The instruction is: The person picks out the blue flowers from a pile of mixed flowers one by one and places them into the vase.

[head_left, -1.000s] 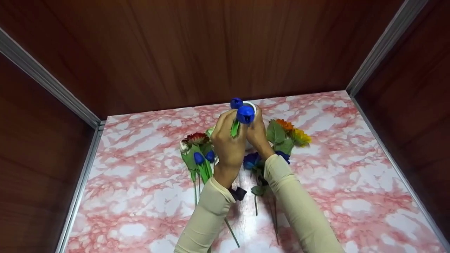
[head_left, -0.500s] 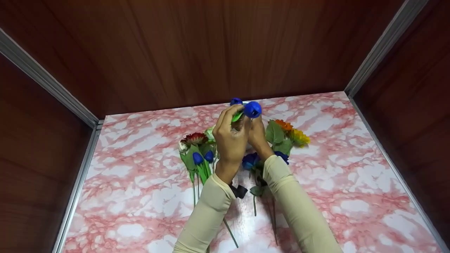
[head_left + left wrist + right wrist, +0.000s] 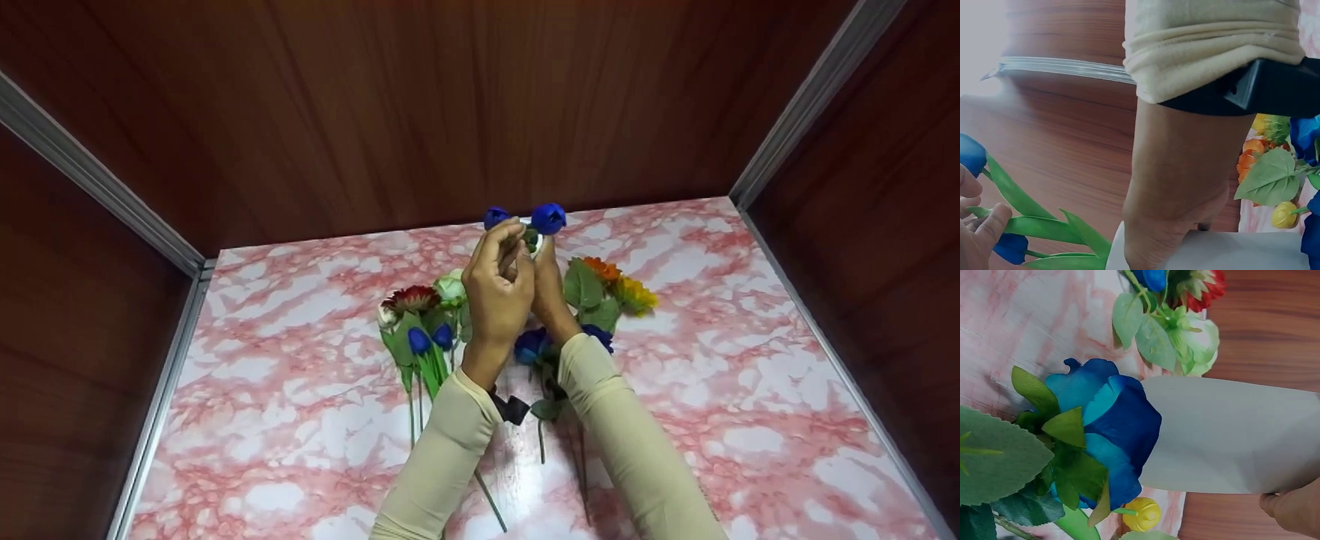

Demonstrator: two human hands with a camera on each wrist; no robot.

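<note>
My left hand (image 3: 508,255) pinches the green stem of a blue tulip sprig, whose two buds (image 3: 549,217) stand above my fingers. In the left wrist view the left fingertips (image 3: 979,228) hold the leaves, with one blue bud (image 3: 971,154) above them. My right hand (image 3: 551,289) grips a white vase (image 3: 1230,439) just behind the left hand. In the head view both hands almost hide the vase. The vase's white body (image 3: 1213,253) shows under my right wrist. The right thumb (image 3: 1294,512) lies on the vase.
On the pink marbled tabletop (image 3: 300,420) lie loose artificial flowers: a red bloom (image 3: 412,298), a white rose (image 3: 450,285), blue tulips (image 3: 420,340), a blue rose (image 3: 531,343) and orange and yellow flowers (image 3: 619,285). Wooden walls (image 3: 450,112) close in the back and sides.
My left hand has lifted the tulip sprig. Its nearer bud has moved up and to the right, over the vase. The right hand has stayed on the vase.
</note>
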